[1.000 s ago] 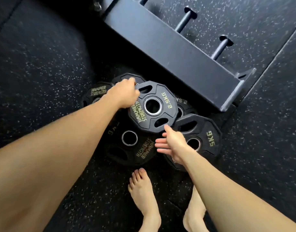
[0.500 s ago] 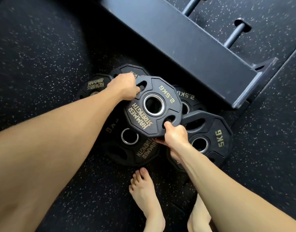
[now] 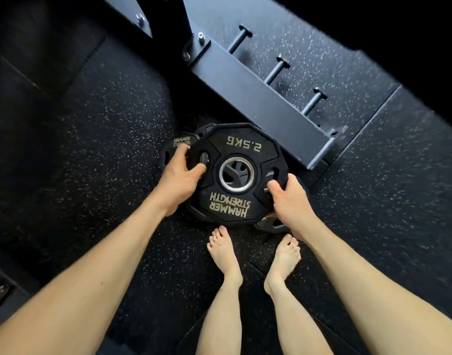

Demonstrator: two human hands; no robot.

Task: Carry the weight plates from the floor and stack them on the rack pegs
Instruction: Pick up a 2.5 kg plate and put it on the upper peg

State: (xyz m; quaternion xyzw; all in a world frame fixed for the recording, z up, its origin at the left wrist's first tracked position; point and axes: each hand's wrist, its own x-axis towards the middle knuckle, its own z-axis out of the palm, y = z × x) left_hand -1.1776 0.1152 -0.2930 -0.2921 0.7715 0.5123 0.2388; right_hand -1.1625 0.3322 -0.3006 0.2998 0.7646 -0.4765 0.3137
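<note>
Plate (image 3: 235, 172), the 2.5 kg one, sits in both our hands, held roughly flat above the pile (image 3: 177, 146) on the floor (image 3: 91, 139), face up to the camera. Our left hand (image 3: 180, 178) grips its left edge, thumb in the handle slot; our right hand (image 3: 288, 194) grips the right edge the same way, fingers curled under the rim. We judge this the carrying step: one plate picked up, the others waiting below. The rack (image 3: 258, 98) lies just beyond, its pegs (image 3: 277, 70) bare and pointing away from us. Next we need to step round our bare feet, turn the plate upright so its hole lines up with a peg, and slide it on without letting the rim knock the frame
</note>
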